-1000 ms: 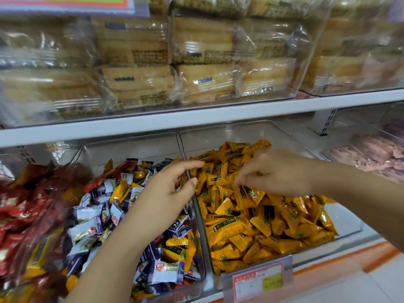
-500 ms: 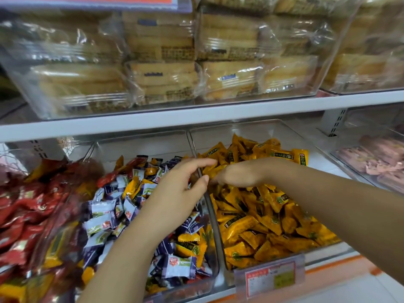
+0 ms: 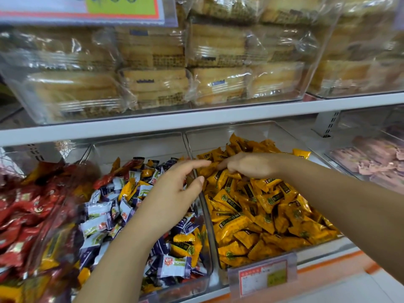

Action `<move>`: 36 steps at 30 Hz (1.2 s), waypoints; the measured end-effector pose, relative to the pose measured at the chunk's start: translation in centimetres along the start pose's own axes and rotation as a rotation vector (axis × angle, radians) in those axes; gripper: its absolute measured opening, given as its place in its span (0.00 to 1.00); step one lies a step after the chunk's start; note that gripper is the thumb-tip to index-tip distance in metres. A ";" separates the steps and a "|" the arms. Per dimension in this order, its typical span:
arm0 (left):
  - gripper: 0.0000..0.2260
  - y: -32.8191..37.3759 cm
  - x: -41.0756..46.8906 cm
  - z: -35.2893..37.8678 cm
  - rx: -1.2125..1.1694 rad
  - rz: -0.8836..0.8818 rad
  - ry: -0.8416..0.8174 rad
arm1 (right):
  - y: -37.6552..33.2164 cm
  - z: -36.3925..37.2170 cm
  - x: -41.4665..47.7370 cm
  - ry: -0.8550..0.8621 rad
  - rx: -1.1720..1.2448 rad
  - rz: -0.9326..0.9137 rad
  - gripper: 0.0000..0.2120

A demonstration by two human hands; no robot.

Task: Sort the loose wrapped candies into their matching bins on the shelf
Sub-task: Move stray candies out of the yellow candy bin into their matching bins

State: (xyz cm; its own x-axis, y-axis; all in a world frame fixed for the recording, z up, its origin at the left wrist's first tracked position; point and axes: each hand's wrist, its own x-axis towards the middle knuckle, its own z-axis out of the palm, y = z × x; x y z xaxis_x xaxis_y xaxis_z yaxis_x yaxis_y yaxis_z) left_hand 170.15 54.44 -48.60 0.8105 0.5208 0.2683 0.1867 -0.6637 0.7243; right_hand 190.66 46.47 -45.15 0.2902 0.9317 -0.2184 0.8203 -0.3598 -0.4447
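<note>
Shelf (image 3: 196,119), lower tier: right hand (image 3: 247,165) has slid left across yellow candies (image 3: 262,211), fingers curled, grasp unclear. At centre, left hand (image 3: 172,193) hangs loose and empty over mixed bin (image 3: 207,254); yellow strays (image 3: 184,248) lie unsorted there.

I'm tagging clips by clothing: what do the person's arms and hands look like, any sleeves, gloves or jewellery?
No sleeves show behind the left hand or the right hand; both arms are bare to the frame edge. No gloves, rings, watch or bracelet are visible. The left thumbnail looks short and unpainted.
</note>
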 end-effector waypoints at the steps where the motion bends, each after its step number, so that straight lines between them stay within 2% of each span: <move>1: 0.15 0.0 0.0 -0.1 0.012 -0.004 -0.006 | -0.2 -0.3 -0.6 0.007 0.000 -0.011 0.18; 5: 0.16 1.3 0.1 -0.8 0.103 -0.004 -0.014 | 0.4 -1.4 -3.1 0.080 0.055 -0.058 0.15; 9: 0.16 4.3 1.7 -0.5 0.229 0.046 -0.048 | 2.8 -2.5 -7.3 0.330 0.130 -0.100 0.13; 13: 0.16 6.7 5.7 2.5 0.310 0.115 -0.271 | 5.9 -1.3 -9.6 0.482 0.007 -0.038 0.14; 16: 0.18 8.3 8.3 5.5 0.292 0.161 -0.437 | 7.6 0.0 -11.2 0.562 0.002 -0.061 0.16; 19: 0.25 8.6 9.8 8.5 0.329 0.157 -0.594 | 9.2 0.6 -12.3 0.557 0.076 -0.083 0.21; 21: 0.29 8.1 10.1 9.9 0.475 0.147 -0.719 | 10.0 1.0 -12.5 0.533 0.146 -0.101 0.22; 26: 0.30 6.5 10.4 9.0 0.741 0.127 -0.812 | 10.4 1.5 -12.2 0.429 0.149 -0.076 0.22; 31: 0.20 5.4 10.6 5.4 0.756 0.024 -0.883 | 10.5 1.1 -11.8 0.406 0.138 -0.059 0.21; 34: 0.18 5.2 10.7 3.4 0.719 -0.111 -0.900 | 10.4 1.0 -11.4 0.391 0.139 -0.048 0.22; 36: 0.17 5.7 11.0 2.4 0.770 -0.111 -0.869 | 10.3 1.0 -11.2 0.394 0.162 -0.047 0.21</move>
State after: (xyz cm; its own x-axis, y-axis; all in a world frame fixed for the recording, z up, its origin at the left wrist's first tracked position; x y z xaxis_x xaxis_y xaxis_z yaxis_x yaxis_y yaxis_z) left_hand 181.49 55.03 -43.04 0.8205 0.2514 -0.5134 0.3263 -0.9434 0.0596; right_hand 195.35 32.28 -48.20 0.4462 0.8838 0.1403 0.7584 -0.2903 -0.5835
